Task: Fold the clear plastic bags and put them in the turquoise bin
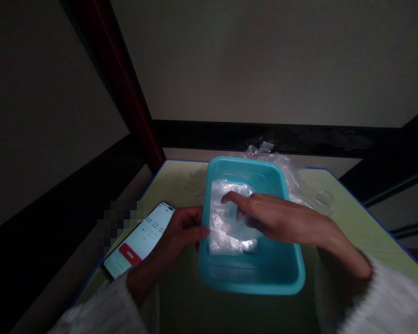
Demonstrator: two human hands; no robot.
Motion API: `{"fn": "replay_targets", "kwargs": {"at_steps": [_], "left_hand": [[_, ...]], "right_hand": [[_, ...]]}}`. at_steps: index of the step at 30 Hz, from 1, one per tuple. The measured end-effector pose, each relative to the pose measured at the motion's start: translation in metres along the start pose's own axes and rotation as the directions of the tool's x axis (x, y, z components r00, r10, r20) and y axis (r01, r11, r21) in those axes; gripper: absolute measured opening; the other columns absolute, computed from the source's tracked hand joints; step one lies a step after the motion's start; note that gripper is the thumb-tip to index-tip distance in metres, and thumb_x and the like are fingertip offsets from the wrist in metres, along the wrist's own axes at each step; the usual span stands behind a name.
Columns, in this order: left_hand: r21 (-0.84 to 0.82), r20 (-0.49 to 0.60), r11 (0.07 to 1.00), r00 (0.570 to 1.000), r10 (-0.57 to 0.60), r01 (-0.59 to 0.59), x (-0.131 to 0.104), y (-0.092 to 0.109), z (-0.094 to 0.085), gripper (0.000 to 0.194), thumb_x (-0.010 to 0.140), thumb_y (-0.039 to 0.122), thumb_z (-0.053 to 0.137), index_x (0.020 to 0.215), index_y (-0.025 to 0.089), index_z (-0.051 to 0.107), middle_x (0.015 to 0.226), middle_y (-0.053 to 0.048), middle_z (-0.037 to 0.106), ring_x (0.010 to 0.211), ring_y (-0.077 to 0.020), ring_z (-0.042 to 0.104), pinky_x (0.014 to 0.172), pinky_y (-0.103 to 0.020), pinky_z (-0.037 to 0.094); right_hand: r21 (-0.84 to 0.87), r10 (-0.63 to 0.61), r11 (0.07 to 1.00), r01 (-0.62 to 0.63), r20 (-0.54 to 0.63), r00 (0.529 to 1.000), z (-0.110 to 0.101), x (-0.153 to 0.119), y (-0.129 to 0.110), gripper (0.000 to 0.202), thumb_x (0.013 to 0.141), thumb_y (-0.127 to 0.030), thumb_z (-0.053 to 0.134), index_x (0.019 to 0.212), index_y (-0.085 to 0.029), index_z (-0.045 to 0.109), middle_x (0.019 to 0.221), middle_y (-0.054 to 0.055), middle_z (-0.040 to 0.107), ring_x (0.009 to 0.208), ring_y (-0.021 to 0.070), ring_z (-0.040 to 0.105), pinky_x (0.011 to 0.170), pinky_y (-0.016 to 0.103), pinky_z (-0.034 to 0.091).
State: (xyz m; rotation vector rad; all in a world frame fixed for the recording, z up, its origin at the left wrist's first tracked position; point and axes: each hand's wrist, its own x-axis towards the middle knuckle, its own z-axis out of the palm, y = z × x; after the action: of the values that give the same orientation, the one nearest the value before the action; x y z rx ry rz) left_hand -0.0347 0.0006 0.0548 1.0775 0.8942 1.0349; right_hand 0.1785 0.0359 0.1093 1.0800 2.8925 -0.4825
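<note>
A turquoise plastic tray [251, 290] with raised walls stands on the table in front of me. My left hand [186, 232] is closed on its left rim, thumb on the near side and fingers partly hidden behind the wall. Inside the tray, along its left side, lie shiny clear plastic bags [225, 239]. Over them reaches my right hand [275, 218] from the right. Its index finger points out to the left, while the other fingers curl down around a cloudy, see-through plastic bag. Part of that grip is hidden beneath the hand.
A phone [139, 241] with a running timer lies left of the tray. Crumpled clear plastic [292, 178] is heaped behind and right of the tray. The pale green table [348, 204] has a blue edge, with a wall close behind it.
</note>
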Motion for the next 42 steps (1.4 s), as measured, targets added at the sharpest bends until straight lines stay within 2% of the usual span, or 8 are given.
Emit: {"fn": "replay_targets", "kwargs": {"at_steps": [8,13,20,26,30,33,37,42], "left_hand": [[-0.024,-0.004,1.000,1.000,-0.003,0.003,0.002,-0.003,-0.003,0.010,0.056,0.021,0.069,0.056,0.015,0.061,0.049,0.003,0.056,0.043,-0.0090,0.048,0.043,-0.019,0.038],[-0.028,-0.014,1.000,1.000,-0.005,0.005,0.002,-0.002,0.001,0.009,0.055,0.020,0.069,0.057,0.015,0.063,0.049,0.002,0.057,0.043,-0.0093,0.050,0.043,-0.019,0.039],[-0.023,-0.015,1.000,1.000,-0.019,0.018,0.001,-0.002,0.000,0.009,0.054,0.020,0.069,0.057,0.015,0.063,0.050,0.002,0.058,0.044,-0.0095,0.050,0.043,-0.019,0.040],[-0.019,0.005,1.000,1.000,0.010,-0.010,0.000,-0.001,0.000,0.008,0.057,0.021,0.068,0.057,0.015,0.062,0.050,0.002,0.057,0.044,-0.0086,0.049,0.043,-0.018,0.039],[-0.024,0.007,1.000,1.000,0.012,-0.012,0.000,0.000,0.000,0.009,0.058,0.020,0.068,0.057,0.015,0.061,0.050,0.003,0.057,0.044,-0.0082,0.049,0.044,-0.017,0.038],[-0.017,0.024,1.000,1.000,0.011,-0.011,0.000,0.000,-0.001,0.010,0.058,0.021,0.068,0.057,0.015,0.061,0.050,0.003,0.056,0.045,-0.0083,0.049,0.045,-0.017,0.038],[-0.009,0.028,1.000,1.000,0.009,-0.009,0.000,0.000,0.000,0.011,0.058,0.021,0.068,0.056,0.015,0.060,0.049,0.003,0.056,0.045,-0.0086,0.049,0.045,-0.018,0.038],[0.002,-0.002,1.000,1.000,0.010,-0.010,-0.001,0.003,0.002,0.012,0.057,0.022,0.068,0.055,0.015,0.059,0.049,0.002,0.055,0.044,-0.0092,0.048,0.044,-0.019,0.037]], "right_hand": [[0.021,-0.060,0.998,0.058,0.098,0.993,-0.010,-0.005,-0.007,0.060,0.071,0.000,0.043,0.130,-0.013,0.041,0.085,0.008,0.063,0.075,0.0186,0.058,0.063,0.025,0.044],[-0.009,-0.110,0.994,0.112,0.121,0.986,-0.002,-0.004,-0.004,0.061,0.070,0.003,0.041,0.129,-0.012,0.044,0.087,0.008,0.064,0.078,0.0185,0.058,0.066,0.025,0.044],[-0.143,-0.128,0.981,0.133,0.042,0.991,0.018,0.003,0.002,0.052,0.080,-0.001,0.040,0.132,-0.008,0.041,0.087,0.009,0.063,0.082,0.0199,0.057,0.076,0.031,0.043],[-0.123,-0.111,0.986,0.112,0.013,0.994,0.013,0.008,-0.002,0.052,0.080,-0.003,0.045,0.131,-0.011,0.041,0.093,0.010,0.064,0.085,0.0206,0.058,0.075,0.032,0.045],[-0.088,-0.124,0.989,0.116,-0.086,0.989,0.010,0.008,0.000,0.050,0.082,-0.006,0.045,0.131,-0.013,0.040,0.102,0.011,0.063,0.093,0.0224,0.058,0.079,0.034,0.045],[-0.092,-0.126,0.989,0.112,-0.159,0.979,0.008,0.012,-0.003,0.041,0.084,-0.007,0.042,0.124,-0.013,0.045,0.102,0.011,0.063,0.091,0.0225,0.059,0.075,0.034,0.045],[-0.201,-0.109,0.977,0.069,-0.197,0.974,0.005,0.019,-0.011,0.027,0.082,-0.005,0.042,0.105,-0.013,0.054,0.096,0.010,0.062,0.084,0.0233,0.060,0.065,0.032,0.044],[-0.287,-0.039,0.958,-0.010,-0.164,0.986,0.005,0.020,-0.014,0.020,0.084,-0.006,0.042,0.094,-0.014,0.057,0.085,0.008,0.064,0.072,0.0217,0.061,0.055,0.030,0.039]]}}
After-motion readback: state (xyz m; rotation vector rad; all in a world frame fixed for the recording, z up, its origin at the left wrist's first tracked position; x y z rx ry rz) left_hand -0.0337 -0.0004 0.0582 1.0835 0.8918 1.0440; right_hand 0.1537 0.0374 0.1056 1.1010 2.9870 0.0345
